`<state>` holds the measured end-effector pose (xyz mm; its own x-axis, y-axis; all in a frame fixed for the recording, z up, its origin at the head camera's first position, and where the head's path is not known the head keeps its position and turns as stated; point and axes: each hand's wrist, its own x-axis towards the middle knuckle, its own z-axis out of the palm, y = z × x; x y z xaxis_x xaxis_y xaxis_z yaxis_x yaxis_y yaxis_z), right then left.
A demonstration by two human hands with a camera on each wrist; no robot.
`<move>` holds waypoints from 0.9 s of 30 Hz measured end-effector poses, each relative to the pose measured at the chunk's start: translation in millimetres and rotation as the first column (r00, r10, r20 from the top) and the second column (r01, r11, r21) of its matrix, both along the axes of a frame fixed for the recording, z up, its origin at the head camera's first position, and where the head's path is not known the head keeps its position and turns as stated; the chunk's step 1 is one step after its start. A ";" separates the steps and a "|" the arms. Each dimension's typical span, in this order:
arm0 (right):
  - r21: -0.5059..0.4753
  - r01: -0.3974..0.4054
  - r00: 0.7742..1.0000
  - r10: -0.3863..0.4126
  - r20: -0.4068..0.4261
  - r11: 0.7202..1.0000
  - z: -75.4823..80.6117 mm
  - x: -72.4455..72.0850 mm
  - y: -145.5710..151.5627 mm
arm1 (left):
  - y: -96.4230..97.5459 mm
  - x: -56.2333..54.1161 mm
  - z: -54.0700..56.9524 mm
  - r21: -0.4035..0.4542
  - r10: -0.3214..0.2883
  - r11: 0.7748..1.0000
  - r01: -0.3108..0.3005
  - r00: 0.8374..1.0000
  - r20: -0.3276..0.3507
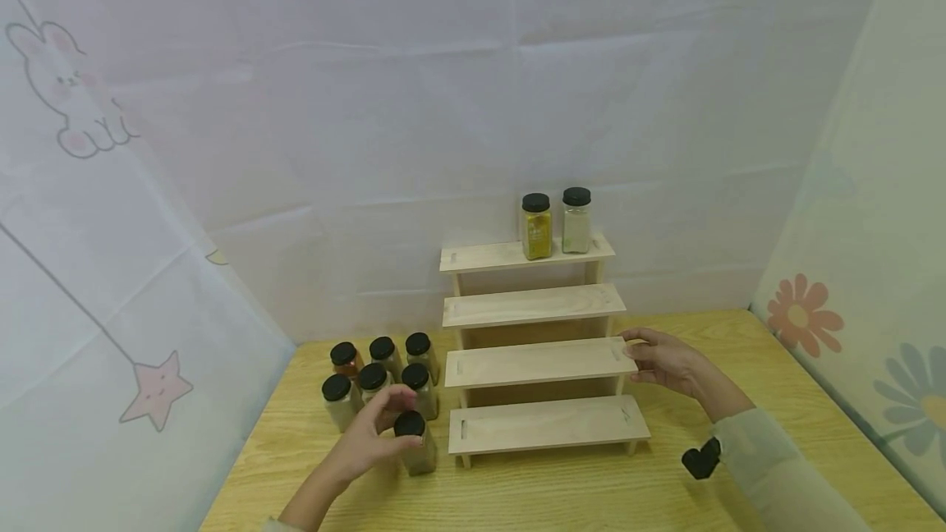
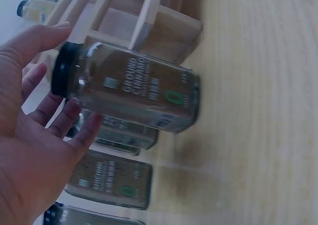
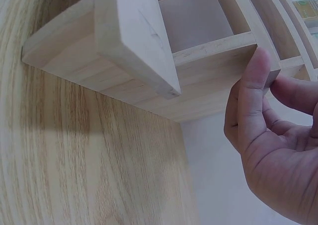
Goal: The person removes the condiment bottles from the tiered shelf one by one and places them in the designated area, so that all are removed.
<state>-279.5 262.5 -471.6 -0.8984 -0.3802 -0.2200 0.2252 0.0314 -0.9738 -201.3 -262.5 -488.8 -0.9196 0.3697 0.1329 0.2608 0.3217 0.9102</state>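
The person's left hand (image 1: 369,437) is curved loosely around the top of a cinnamon jar (image 2: 136,86), thumb and fingers spread to either side of its black lid (image 2: 67,70). In the left wrist view the thumb is apart from the lid; whether the fingertips touch the glass is hard to tell. The right hand (image 1: 665,360) pinches the right end of a shelf on the wooden rack (image 1: 539,362), the third tier from the top, between thumb and fingers.

The cinnamon jar is roughly upright, just left of the rack's lowest shelf (image 1: 547,424); whether its base meets the tabletop (image 1: 547,491) cannot be told. Its brown contents show through the glass, with white lettering and a green mark.

Behind and to its left, six more black-lidded jars (image 1: 373,382) stand close together, one with reddish contents (image 1: 347,364). Toward the right of the rack's top shelf (image 1: 484,256) stand a yellow-filled jar (image 1: 537,230) and a pale one (image 1: 576,227). A pale cloth (image 1: 399,105) hangs behind.
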 end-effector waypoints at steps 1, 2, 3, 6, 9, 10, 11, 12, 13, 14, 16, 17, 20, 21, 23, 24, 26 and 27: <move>0.000 -0.001 1.000 0.001 -0.002 1.000 0.1 0.2 0.3 | 0.0 -0.8 4.4 -0.009 -0.011 1.000 0.011 1.000 -0.014; -0.002 0.004 1.000 -0.004 0.003 1.000 0.2 0.3 0.3 | 0.1 -1.9 9.0 -0.017 -0.018 1.000 0.018 1.000 -0.025; -0.003 0.003 1.000 -0.003 0.001 1.000 0.5 0.6 0.5 | 0.4 -3.0 13.8 -0.024 -0.028 0.999 0.027 0.999 -0.042; -0.006 0.010 1.000 -0.010 0.005 1.000 0.6 0.8 1.0 | 2.0 -7.4 28.0 -0.040 -0.037 0.999 0.034 0.996 -0.077; -0.008 0.009 1.000 -0.009 0.005 1.000 0.9 0.8 1.4 | 4.4 -12.7 40.5 -0.057 -0.048 0.998 0.040 0.990 -0.134; -0.008 0.009 1.000 -0.009 0.006 1.000 1.0 0.9 1.3 | 5.6 -14.4 44.4 -0.064 -0.048 0.997 0.038 0.988 -0.148; -0.008 0.010 1.000 -0.010 0.007 1.000 1.2 1.1 1.2 | 6.8 -16.1 47.9 -0.078 -0.051 0.996 0.038 0.985 -0.168; -0.007 0.009 1.000 -0.009 0.008 1.000 1.5 1.4 1.2 | 8.4 -17.9 51.5 -0.086 -0.054 0.996 0.038 0.982 -0.183; -0.006 0.008 1.000 -0.008 0.008 1.000 1.7 1.6 1.3 | 10.1 -19.6 55.2 -0.092 -0.058 0.995 0.041 0.980 -0.193; -0.005 0.008 1.000 -0.008 0.009 1.000 1.9 1.8 1.2 | 12.1 -21.1 59.0 -0.100 -0.058 0.994 0.039 0.979 -0.197; 0.001 0.007 1.000 -0.007 0.007 1.000 1.9 1.8 1.3 | 16.8 -24.7 66.3 -0.112 -0.053 0.993 0.031 0.979 -0.199; 0.003 0.006 1.000 -0.006 0.005 1.000 1.7 1.6 1.3 | 19.1 -26.8 69.5 -0.119 -0.050 0.993 0.027 0.979 -0.198; 0.009 0.005 1.000 -0.005 0.001 1.000 1.3 0.7 1.3 | 26.8 -33.2 79.5 -0.125 -0.042 0.992 0.019 0.981 -0.187; 0.010 0.005 1.000 -0.005 0.001 1.000 1.1 0.3 1.4 | 29.4 -35.7 82.4 -0.129 -0.041 0.991 0.016 0.982 -0.187; 0.013 0.007 1.000 -0.007 0.001 1.000 1.0 -0.2 1.3 | 34.9 -40.6 87.8 -0.127 -0.043 0.992 0.019 0.981 -0.187; 0.015 0.009 1.000 -0.009 0.001 1.000 0.9 -0.4 1.3 | 37.7 -42.9 90.7 -0.122 -0.042 0.992 0.020 0.982 -0.182; 0.018 0.013 1.000 -0.013 0.001 1.000 0.9 -0.6 1.3 | 43.5 -48.1 95.6 -0.113 -0.045 0.993 0.025 0.982 -0.181; 0.020 0.015 1.000 -0.015 0.001 1.000 1.1 -0.7 1.2 | 46.3 -50.4 98.2 -0.115 -0.043 0.993 0.023 0.983 -0.178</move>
<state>-280.2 263.7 -470.5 -0.9039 -0.3617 -0.2284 0.2267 0.0478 -0.9728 -251.7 -216.2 -390.6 -0.8712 0.4215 0.2516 0.4297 0.4070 0.8061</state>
